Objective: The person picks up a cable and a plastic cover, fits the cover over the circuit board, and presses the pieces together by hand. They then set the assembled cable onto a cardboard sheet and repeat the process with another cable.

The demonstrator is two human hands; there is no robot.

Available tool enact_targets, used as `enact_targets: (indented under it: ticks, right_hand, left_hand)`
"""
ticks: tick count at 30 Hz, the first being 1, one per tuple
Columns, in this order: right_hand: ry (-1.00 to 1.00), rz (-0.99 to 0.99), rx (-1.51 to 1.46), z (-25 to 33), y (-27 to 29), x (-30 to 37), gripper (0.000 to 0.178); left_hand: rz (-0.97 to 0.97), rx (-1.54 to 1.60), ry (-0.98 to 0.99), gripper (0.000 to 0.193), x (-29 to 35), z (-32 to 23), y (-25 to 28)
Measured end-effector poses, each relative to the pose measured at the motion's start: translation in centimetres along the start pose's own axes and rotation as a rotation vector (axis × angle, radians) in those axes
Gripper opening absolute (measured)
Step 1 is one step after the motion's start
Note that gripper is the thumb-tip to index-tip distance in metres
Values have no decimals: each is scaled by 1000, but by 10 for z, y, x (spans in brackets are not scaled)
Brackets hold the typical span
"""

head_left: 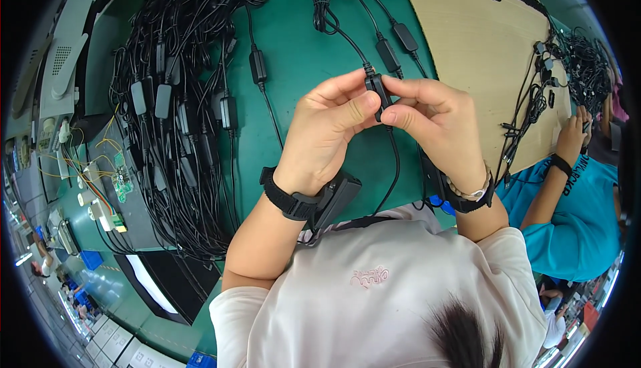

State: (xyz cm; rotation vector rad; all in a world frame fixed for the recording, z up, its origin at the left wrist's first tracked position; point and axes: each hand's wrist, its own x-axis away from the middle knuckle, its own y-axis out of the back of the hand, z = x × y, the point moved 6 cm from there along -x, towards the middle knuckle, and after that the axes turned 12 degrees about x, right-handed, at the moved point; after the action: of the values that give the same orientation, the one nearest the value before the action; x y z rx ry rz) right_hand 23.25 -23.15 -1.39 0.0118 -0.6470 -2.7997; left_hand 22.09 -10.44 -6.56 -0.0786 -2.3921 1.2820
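Note:
Between my two hands is the small black inline box of a cable (378,96), held upright above the green mat (294,48). My left hand (327,124) pinches it from the left, thumb on its face. From the right, my right hand (437,114) grips the same box between thumb and fingers. The cable runs up from the box to a coiled bundle (325,9) and down toward my body. Just beyond my right hand lie two more cable boxes, one (387,54) beside the other (404,36). Dark straps with black modules sit on both wrists.
A large heap of black cables with boxes (180,101) covers the left. One separate cable box (258,66) lies beside it. Cardboard (481,48) with loose cables (524,111) lies at right, near a person in teal (574,214). Wired circuit boards (121,178) are at far left.

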Motion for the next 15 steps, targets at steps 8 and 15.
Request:
enact_targets:
  ticks: [8,15]
  right_hand:
    - [83,-12,-10,-5,0,-4,29]
    - [86,88,-127,-15,1,-12,29]
  left_hand:
    - [-23,-4,5,32,0,-1,3]
    - [58,88,69,24,2,2,-2]
